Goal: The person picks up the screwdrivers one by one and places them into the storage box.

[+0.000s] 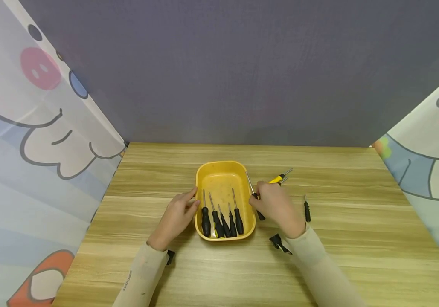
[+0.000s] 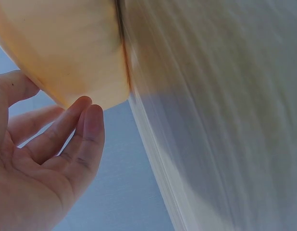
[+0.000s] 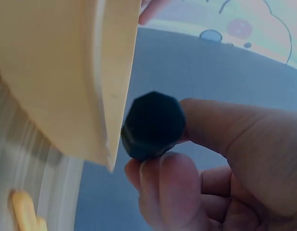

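Observation:
My left hand (image 1: 176, 215) is at the left side of a yellow plastic tray (image 1: 199, 179). In the left wrist view its loosely extended fingers (image 2: 93, 126) are against the tray's outer wall, with the thumb at the rim. My right hand (image 1: 277, 205) pinches a screwdriver (image 3: 155, 122) by its black handle, just beyond the tray's right rim. The shaft points away from me, and the handle end faces the right wrist camera. Inside the tray, several black-handled screwdrivers (image 1: 231, 224) lie side by side, handles toward me.
Beyond my right hand lie a yellow-handled screwdriver (image 1: 277, 179) and another tool's metal shaft, partly hidden. A small black screwdriver (image 1: 306, 211) lies farther right on the wooden table (image 1: 357, 238). A grey panel (image 1: 219, 76) stands along the back edge.

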Demonstrator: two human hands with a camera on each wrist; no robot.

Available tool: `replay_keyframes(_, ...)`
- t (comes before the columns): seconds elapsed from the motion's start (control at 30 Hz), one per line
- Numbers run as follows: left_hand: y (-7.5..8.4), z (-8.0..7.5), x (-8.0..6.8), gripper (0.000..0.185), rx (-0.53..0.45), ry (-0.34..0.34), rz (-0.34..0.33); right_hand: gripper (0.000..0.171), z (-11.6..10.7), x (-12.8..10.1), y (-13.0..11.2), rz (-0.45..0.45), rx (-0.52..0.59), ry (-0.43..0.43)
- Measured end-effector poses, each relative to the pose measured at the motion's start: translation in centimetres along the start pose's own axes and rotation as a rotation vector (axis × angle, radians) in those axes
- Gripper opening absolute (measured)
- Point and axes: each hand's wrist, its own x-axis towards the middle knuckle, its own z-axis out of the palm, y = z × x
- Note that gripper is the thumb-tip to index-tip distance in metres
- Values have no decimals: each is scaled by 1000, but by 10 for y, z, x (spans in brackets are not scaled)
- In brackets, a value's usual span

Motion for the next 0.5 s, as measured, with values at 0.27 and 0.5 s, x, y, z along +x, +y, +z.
replay_keyframes(0.27,0,0,0,47,-12,-6,-2,25,18,6,-19,-30,19,-15)
replay_keyframes(0.5,1,-2,0,47,-15,-8,-8,24,34,9,-27,-48,-106,-33)
